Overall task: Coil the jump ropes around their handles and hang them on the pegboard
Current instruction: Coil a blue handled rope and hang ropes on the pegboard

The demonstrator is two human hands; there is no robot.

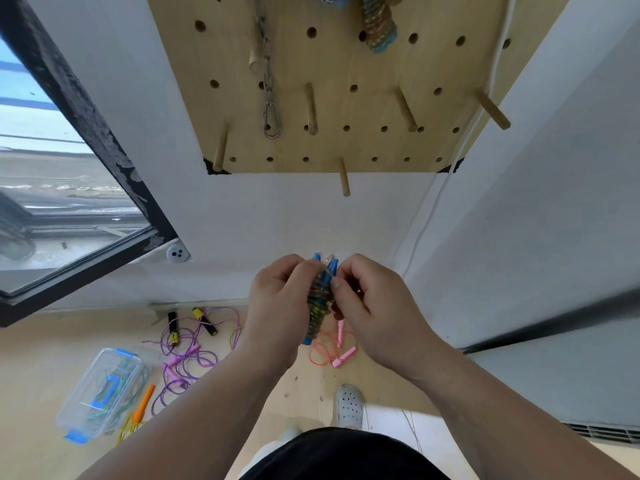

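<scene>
Both my hands hold a blue-handled jump rope [320, 299] in front of me, its multicoloured cord wound tightly around the two handles. My left hand [280, 306] grips the bundle from the left, and my right hand [374, 306] pinches the cord near the top of the handles. Above on the wall hangs the wooden pegboard [346, 98] with several pegs. A coiled rope with a blue handle [379, 26] hangs at its top. On the floor lie a purple rope with pink handles [188, 355], a pink rope [334, 351] and a purple rope with black and yellow handles [207, 322].
A metal chain with a carabiner [270, 98] hangs on the pegboard. A clear plastic box with blue clips [100, 393] stands on the floor at the left beside an orange-handled rope [143, 403]. A window [69, 188] is at the left, my shoe [349, 405] below.
</scene>
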